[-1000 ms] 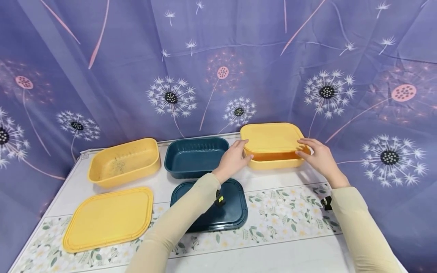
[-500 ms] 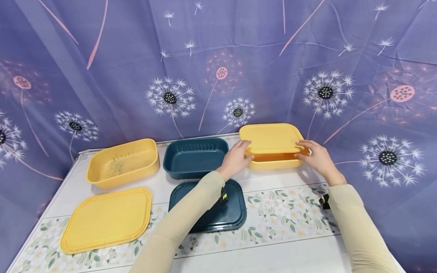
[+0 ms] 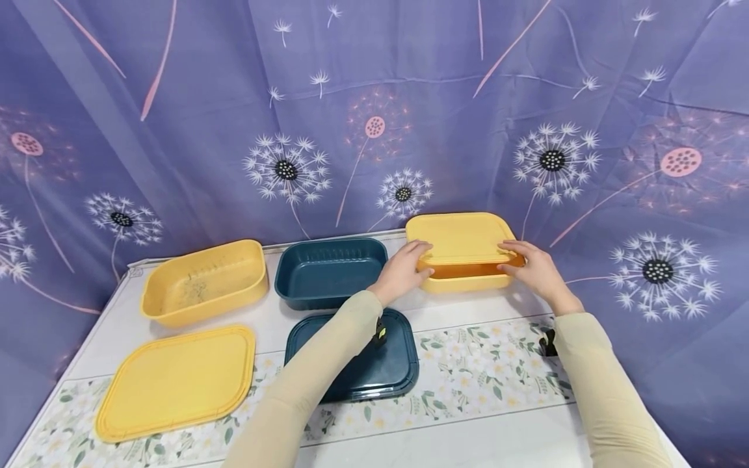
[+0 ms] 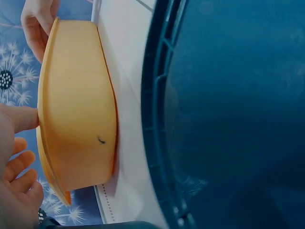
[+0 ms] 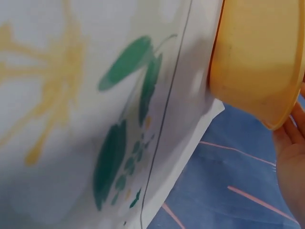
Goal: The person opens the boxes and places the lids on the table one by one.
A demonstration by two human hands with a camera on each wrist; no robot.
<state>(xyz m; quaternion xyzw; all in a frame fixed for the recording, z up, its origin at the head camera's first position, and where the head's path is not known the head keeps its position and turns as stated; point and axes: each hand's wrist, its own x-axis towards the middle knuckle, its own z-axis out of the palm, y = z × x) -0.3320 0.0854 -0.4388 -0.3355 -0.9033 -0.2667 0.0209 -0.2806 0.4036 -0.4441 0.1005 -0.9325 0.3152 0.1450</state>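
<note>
At the back right in the head view, a yellow lid [image 3: 459, 235] lies over a yellow food container [image 3: 468, 283]. A strip of the container's inside shows below the lid's near edge. My left hand [image 3: 404, 273] pinches the lid's near left corner, its thumb close to the container's rim. At the near right corner my right hand [image 3: 538, 270] grips the lid in the same manner. The left wrist view has the container's side [image 4: 81, 105] with my left thumb at its rim. Whether the lid's far edge is seated cannot be made out.
A second yellow container [image 3: 205, 281] and a dark blue one [image 3: 330, 273] stand uncovered along the back. In front of them lie another yellow lid [image 3: 178, 383] and a dark blue lid [image 3: 380, 364], the latter partly under my left arm. A purple curtain [image 3: 445, 130] hangs behind.
The whole head view has shifted slightly left. Both hands keep their places at the lid's near corners, and the gap below the lid looks much the same.
</note>
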